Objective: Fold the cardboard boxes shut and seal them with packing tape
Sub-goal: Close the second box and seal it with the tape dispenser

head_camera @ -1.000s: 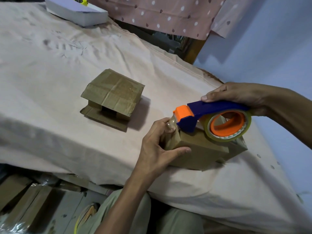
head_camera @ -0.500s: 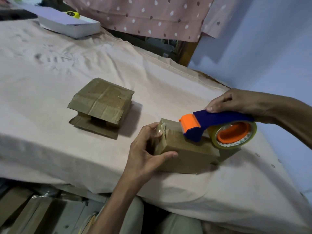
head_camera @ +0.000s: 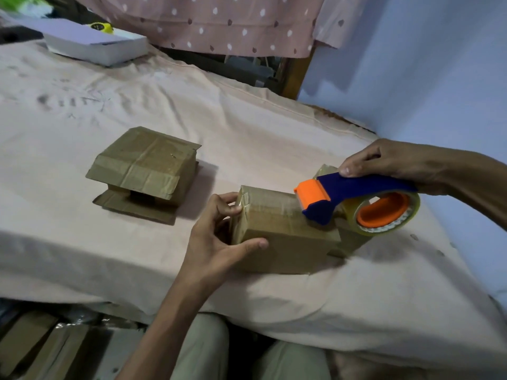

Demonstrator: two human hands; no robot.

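Observation:
A small brown cardboard box (head_camera: 285, 242) lies near the front edge of the cloth-covered table (head_camera: 247, 119), with a clear strip of tape along its top. My left hand (head_camera: 219, 237) grips its left end, thumb on the front face and fingers pressing the tape end. My right hand (head_camera: 389, 163) holds the blue and orange tape dispenser (head_camera: 354, 198) by its handle, with its orange head resting on the box top toward the right end. A second cardboard box (head_camera: 145, 165) sits to the left with loose flaps sticking out.
A white flat box (head_camera: 101, 48) with a yellow object (head_camera: 101, 26) on it lies at the table's far left. A dotted pink curtain (head_camera: 219, 20) hangs behind, and a blue wall (head_camera: 425, 64) stands on the right. Cardboard pieces (head_camera: 30, 344) lie on the floor below left.
My right hand has drawn the dispenser to the right along the box top, laying tape behind it. My left hand kept its grip on the box's left end.

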